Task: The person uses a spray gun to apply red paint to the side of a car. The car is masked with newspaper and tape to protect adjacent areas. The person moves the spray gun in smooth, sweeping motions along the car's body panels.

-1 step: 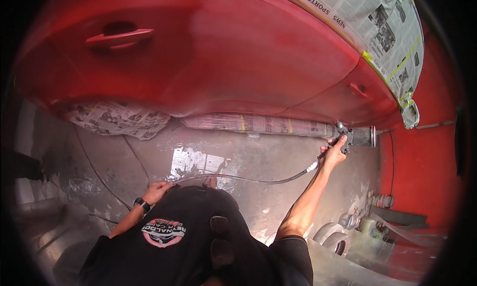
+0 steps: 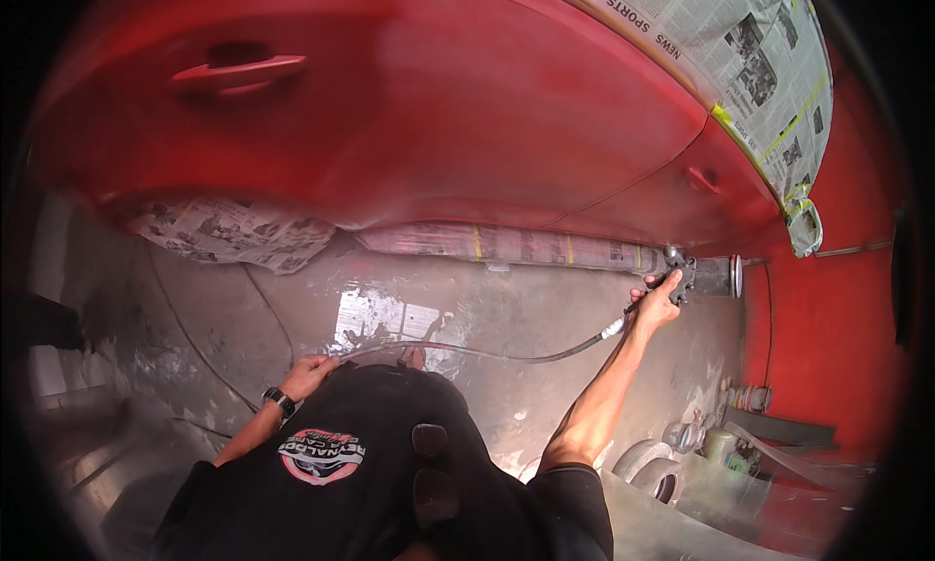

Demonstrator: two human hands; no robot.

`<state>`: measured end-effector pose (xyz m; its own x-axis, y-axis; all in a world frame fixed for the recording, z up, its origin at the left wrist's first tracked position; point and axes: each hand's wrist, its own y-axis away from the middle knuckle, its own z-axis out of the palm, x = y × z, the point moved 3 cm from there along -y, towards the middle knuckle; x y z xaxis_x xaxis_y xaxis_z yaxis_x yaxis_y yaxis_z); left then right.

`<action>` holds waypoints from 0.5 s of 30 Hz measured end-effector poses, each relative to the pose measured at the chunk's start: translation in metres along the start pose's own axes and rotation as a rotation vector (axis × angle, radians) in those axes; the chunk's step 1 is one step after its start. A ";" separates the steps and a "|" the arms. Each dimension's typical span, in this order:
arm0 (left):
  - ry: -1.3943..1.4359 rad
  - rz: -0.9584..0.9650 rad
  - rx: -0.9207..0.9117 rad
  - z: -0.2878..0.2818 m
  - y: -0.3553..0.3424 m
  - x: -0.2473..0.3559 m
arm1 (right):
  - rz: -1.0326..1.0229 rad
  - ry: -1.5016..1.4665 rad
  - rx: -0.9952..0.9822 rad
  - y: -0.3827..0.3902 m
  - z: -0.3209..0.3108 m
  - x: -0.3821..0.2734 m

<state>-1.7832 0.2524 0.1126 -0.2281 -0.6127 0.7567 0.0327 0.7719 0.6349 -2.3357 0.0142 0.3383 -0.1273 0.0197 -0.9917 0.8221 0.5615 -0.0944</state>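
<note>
In my right hand [image 2: 662, 296] is a spray gun [image 2: 684, 274] with a cup at its right end, fingers wrapped round its grip. It is held close to the lower edge of the red car body [image 2: 506, 103]. An air hose [image 2: 487, 352] runs from the gun's handle across my front to my left hand [image 2: 310, 374], whose fingers are closed around it near my waist. Newspaper [image 2: 760, 74] held by yellow tape covers the car's upper right part. More paper wraps the sill [image 2: 526, 244] and the wheel [image 2: 234, 232].
The grey floor [image 2: 545, 308] has wet, shiny patches. Dark hose lines [image 2: 185, 317] lie at the left. At the lower right are round rings [image 2: 651, 468], a pale green container [image 2: 719, 446] and plastic sheeting. A red wall [image 2: 818, 347] stands at the right.
The spray gun and my right hand have shifted very slightly to the right and down in the picture. My left hand stays on the hose.
</note>
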 end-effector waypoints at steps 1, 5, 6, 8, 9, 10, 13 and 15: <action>0.014 0.018 0.007 0.000 -0.001 -0.003 | -0.029 0.007 0.022 0.005 -0.005 -0.002; 0.041 0.011 0.011 -0.008 0.005 -0.015 | -0.096 -0.009 -0.119 0.074 0.009 -0.038; 0.036 -0.006 -0.005 -0.013 0.007 -0.019 | -0.114 -0.005 -0.170 0.097 0.013 -0.046; 0.054 -0.024 0.010 -0.022 0.003 -0.045 | -0.078 -0.004 -0.288 0.139 0.030 -0.056; 0.059 -0.037 0.016 -0.026 0.003 -0.056 | -0.064 0.004 -0.333 0.164 0.039 -0.065; 0.061 -0.007 0.031 -0.030 0.006 -0.055 | -0.070 0.001 -0.386 0.182 0.046 -0.067; 0.034 0.058 0.075 -0.043 0.017 -0.049 | -0.050 -0.055 -0.531 0.238 0.071 -0.079; -0.022 0.075 0.088 -0.051 0.024 -0.045 | -0.016 -0.126 -0.642 0.267 0.088 -0.086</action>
<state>-1.7222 0.2893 0.1017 -0.2500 -0.5491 0.7975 -0.0348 0.8282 0.5593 -2.0561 0.0896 0.3909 -0.0388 -0.0683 -0.9969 0.3206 0.9441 -0.0772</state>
